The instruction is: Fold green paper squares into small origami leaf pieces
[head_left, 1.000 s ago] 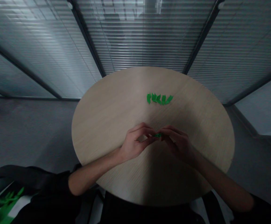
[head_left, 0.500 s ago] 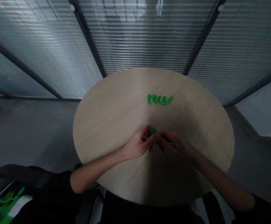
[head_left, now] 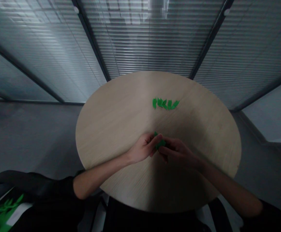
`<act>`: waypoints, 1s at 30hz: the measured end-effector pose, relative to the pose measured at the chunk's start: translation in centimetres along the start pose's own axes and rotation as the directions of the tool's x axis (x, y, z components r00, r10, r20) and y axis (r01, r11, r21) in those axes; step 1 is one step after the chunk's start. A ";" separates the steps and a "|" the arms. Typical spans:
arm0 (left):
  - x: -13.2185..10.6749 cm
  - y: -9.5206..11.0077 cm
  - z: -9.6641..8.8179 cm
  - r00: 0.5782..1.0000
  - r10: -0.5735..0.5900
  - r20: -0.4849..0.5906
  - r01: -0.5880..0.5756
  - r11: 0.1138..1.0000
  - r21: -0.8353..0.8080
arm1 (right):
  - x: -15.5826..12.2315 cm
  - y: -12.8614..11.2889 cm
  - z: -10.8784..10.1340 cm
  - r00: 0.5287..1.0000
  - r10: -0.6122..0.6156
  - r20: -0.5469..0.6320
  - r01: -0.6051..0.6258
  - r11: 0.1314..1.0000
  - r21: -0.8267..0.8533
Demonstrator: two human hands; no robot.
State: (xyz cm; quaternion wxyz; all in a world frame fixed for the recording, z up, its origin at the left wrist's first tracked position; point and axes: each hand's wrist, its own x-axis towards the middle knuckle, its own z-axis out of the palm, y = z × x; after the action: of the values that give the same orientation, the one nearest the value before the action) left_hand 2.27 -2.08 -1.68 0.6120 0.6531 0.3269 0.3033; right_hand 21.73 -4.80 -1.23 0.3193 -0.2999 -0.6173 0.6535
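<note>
Head view: left hand (head_left: 143, 149) and right hand (head_left: 180, 153), fingers (head_left: 157, 139) drawn together, both pinching one green piece (head_left: 161, 145) over the tabletop (head_left: 113, 119)!

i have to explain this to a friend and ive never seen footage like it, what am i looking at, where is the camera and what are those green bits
There is no machine here, just a person's own bare hands: the left hand and the right hand. The view comes from one camera worn on the person's head, looking forward and down. In front is a round table with a wood-grain top, and toward its far side lies a row of small green pieces. Both hands grip a single green piece between their fingertips, which partly cover it, so its full shape can't be told. Behind the table are window blinds.
</note>
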 end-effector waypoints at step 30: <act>0.3 -0.3 0.0 0.997 -0.013 -0.075 0.010 0.999 -0.032 | 0.1 -0.1 0.4 0.999 0.045 -0.022 -0.046 0.999 -0.026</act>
State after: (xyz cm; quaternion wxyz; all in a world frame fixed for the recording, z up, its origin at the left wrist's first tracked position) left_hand 2.41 -1.82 -1.95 0.6111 0.6297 0.3486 0.3293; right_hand 21.40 -4.99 -1.15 0.3069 -0.3250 -0.6153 0.6493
